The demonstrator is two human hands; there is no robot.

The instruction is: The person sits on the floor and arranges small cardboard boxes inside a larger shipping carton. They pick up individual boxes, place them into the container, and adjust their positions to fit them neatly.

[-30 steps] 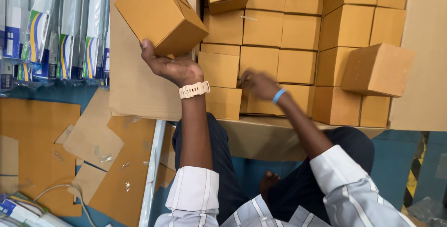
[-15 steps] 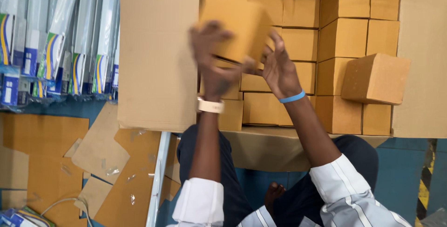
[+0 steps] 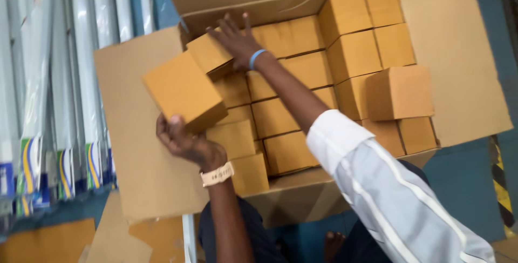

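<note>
Left hand (image 3: 183, 141), wrist bent back, is gripping a small brown box (image 3: 182, 90) from below, fingers clamped on its lower edge, tilting it just above the packed rows. Right hand (image 3: 234, 39), arm stretched further in, is lying flat w/ fingers spread on another small box (image 3: 209, 52) at the big carton's (image 3: 458, 41) far-left corner. Its palm side is hidden, so can't tell any grip. Box undersides not visible.

This looks like a packing or stock room: a large open carton (image 3: 464, 68) packed with rows of small brown boxes (image 3: 350, 52), long wrapped tube packs (image 3: 81, 79) stacked at nine o'clock, and cardboard scraps (image 3: 116, 241) on the blue floor (image 3: 464, 187).
</note>
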